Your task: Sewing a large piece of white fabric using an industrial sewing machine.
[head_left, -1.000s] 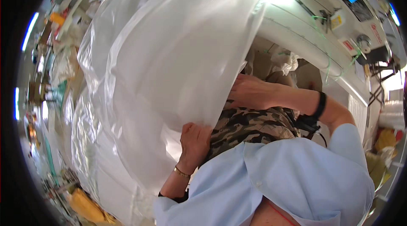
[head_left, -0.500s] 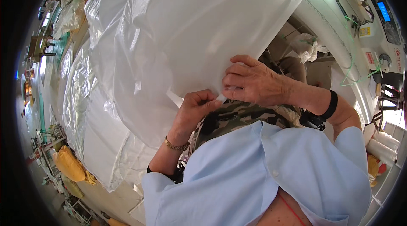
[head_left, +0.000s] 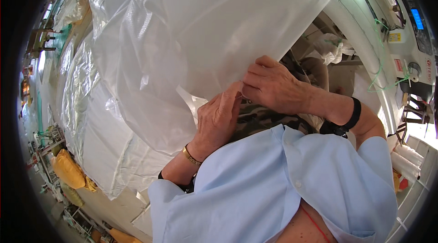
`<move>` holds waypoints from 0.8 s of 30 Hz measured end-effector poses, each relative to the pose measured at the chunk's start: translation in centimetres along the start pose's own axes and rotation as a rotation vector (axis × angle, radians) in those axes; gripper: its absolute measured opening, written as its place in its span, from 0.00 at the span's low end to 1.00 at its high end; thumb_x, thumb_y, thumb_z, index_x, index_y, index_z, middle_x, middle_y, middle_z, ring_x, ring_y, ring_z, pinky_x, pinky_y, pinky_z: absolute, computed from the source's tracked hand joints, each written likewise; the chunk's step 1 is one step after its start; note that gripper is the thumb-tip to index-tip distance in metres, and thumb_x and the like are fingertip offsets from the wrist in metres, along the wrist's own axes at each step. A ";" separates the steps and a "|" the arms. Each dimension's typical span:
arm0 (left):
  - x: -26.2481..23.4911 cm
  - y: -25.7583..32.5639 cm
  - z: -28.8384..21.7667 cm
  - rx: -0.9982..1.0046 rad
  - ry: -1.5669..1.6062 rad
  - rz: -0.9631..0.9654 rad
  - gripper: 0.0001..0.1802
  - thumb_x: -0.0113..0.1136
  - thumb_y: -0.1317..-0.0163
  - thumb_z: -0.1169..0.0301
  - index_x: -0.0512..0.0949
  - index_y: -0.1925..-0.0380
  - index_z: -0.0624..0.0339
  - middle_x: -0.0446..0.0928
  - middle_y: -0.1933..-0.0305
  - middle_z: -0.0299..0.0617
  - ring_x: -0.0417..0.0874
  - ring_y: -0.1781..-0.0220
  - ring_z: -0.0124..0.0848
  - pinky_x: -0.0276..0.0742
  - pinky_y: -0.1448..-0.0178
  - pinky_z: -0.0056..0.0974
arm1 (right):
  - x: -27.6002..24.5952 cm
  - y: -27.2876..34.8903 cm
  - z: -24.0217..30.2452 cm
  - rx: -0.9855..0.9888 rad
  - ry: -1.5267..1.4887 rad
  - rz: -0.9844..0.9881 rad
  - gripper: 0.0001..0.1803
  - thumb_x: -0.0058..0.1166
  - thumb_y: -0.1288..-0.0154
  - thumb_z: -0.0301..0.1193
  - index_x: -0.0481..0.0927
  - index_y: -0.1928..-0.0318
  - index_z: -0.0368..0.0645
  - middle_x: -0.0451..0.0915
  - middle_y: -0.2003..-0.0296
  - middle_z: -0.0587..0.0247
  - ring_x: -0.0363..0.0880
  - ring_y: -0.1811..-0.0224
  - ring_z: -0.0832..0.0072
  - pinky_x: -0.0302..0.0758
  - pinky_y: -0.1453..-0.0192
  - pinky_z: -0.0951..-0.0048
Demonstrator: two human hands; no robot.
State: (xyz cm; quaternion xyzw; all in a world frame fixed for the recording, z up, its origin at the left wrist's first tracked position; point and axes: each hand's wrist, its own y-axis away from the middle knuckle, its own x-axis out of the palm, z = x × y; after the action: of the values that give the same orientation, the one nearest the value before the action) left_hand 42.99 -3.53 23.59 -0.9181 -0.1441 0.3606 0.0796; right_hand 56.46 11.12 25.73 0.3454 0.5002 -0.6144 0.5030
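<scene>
Pinching edge of clear plastic bag between fingertips of left hand and right hand, fingers pressed together, hands touching.

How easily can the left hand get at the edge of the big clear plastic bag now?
Probably yes: the left hand already rests on the clear plastic bag at its lower edge, beside the right hand, with nothing between them.

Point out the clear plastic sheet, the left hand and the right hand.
clear plastic sheet [head_left: 205, 37]: head view, its broad middle.
left hand [head_left: 219, 117]: head view, back of the hand.
right hand [head_left: 271, 83]: head view, back of the hand.
</scene>
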 end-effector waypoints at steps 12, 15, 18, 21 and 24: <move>-1.7 -0.8 -1.1 0.146 0.067 -0.094 0.17 0.63 0.45 0.81 0.77 0.55 0.62 0.76 0.70 0.40 0.78 0.72 0.36 0.72 0.71 0.37 | -3.9 -0.8 -0.2 0.193 -0.137 -0.041 0.05 0.60 0.42 0.31 0.81 0.66 0.44 0.78 0.69 0.69 0.75 0.59 0.67 0.66 0.46 0.62; -1.6 -1.5 -1.3 0.206 -0.014 -0.094 0.17 0.66 0.47 0.79 0.79 0.55 0.60 0.73 0.73 0.37 0.75 0.74 0.33 0.70 0.73 0.37 | -4.6 -1.0 -0.4 0.210 -0.162 -0.059 0.06 0.60 0.42 0.32 0.80 0.67 0.45 0.77 0.70 0.68 0.74 0.61 0.67 0.67 0.49 0.62; -1.3 -2.0 -1.3 0.307 -0.081 -0.208 0.19 0.72 0.52 0.77 0.80 0.57 0.59 0.72 0.75 0.39 0.73 0.77 0.33 0.68 0.74 0.36 | -5.1 -0.9 -1.0 0.208 -0.215 -0.064 0.07 0.60 0.41 0.35 0.79 0.69 0.46 0.76 0.71 0.68 0.74 0.63 0.67 0.69 0.53 0.63; -2.0 -1.9 -1.7 0.312 -0.157 -0.181 0.18 0.70 0.51 0.78 0.81 0.58 0.59 0.71 0.76 0.39 0.73 0.77 0.34 0.68 0.74 0.36 | -5.1 -0.7 -1.7 0.146 -0.173 -0.106 0.10 0.61 0.42 0.37 0.78 0.72 0.46 0.74 0.72 0.68 0.74 0.63 0.66 0.69 0.57 0.64; -2.6 -2.4 -2.1 0.317 -0.232 -0.101 0.16 0.67 0.50 0.81 0.82 0.59 0.59 0.69 0.77 0.39 0.72 0.79 0.34 0.68 0.74 0.37 | -5.7 -0.3 -2.4 0.126 -0.123 -0.104 0.13 0.62 0.43 0.40 0.76 0.74 0.46 0.73 0.73 0.68 0.74 0.65 0.66 0.69 0.58 0.63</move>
State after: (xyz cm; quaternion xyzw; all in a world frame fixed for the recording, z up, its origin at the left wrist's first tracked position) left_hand 42.11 -2.22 27.32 -0.8380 -0.1396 0.4776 0.2239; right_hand 57.44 15.03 30.51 0.3115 0.4460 -0.6900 0.4776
